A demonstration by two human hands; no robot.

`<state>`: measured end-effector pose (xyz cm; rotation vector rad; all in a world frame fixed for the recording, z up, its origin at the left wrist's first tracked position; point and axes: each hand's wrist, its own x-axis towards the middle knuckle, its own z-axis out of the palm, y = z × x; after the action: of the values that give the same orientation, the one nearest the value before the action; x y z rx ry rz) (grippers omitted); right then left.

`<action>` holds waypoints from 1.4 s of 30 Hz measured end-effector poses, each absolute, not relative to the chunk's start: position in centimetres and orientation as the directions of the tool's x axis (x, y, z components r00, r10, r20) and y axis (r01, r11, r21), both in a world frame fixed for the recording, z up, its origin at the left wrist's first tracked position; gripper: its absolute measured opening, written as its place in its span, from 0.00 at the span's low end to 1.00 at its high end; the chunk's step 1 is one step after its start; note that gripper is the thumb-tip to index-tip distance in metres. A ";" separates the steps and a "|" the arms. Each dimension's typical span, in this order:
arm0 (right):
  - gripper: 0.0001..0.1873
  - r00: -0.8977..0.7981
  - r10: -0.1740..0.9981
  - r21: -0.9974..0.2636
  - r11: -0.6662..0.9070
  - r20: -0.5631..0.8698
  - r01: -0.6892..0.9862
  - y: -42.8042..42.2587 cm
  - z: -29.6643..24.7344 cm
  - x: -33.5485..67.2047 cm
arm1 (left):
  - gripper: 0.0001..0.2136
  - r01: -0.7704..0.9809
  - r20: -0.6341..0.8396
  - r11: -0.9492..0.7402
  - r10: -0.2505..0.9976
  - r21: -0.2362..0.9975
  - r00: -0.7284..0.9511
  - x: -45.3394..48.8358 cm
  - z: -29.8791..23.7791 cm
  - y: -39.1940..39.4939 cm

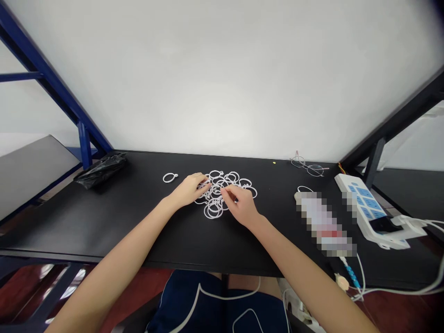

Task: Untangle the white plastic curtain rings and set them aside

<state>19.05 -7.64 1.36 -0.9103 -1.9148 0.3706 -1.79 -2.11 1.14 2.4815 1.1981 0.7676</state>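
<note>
A pile of several white plastic rings [225,192] lies in the middle of the black table [104,217]. My left hand [189,188] rests at the pile's left edge, fingers curled and pinching a ring. My right hand [241,203] sits at the pile's near right side, its fingertips pinched on another ring. One single white ring [169,177] lies apart, to the left of the pile.
A crumpled black plastic bag [101,169] lies at the back left. Spectacles [308,166] rest at the back right. A white power strip [367,210] with cables sits at the right edge, beside a blurred object [324,224]. Blue frame bars [52,88] rise at left.
</note>
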 end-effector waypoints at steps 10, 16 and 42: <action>0.14 -0.259 0.728 -0.589 0.673 0.635 0.448 -7.6 1.4 19.1 | 0.10 0.616 0.536 -0.649 0.745 0.447 0.397 -1.5 1.4 -2.3; 0.06 -0.222 0.724 -0.617 0.678 0.653 0.399 -7.4 1.1 19.0 | 0.08 0.597 0.679 -0.713 0.645 0.368 0.351 -0.9 2.2 -3.4; 0.05 -0.181 0.636 -0.540 0.747 0.750 0.388 -8.0 1.1 18.5 | 0.08 0.420 0.792 -0.871 0.436 0.253 0.427 2.0 2.4 -6.3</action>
<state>18.54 -7.97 1.09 -0.7992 -1.8034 0.2708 2.03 -6.30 2.40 2.6397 0.7918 1.4736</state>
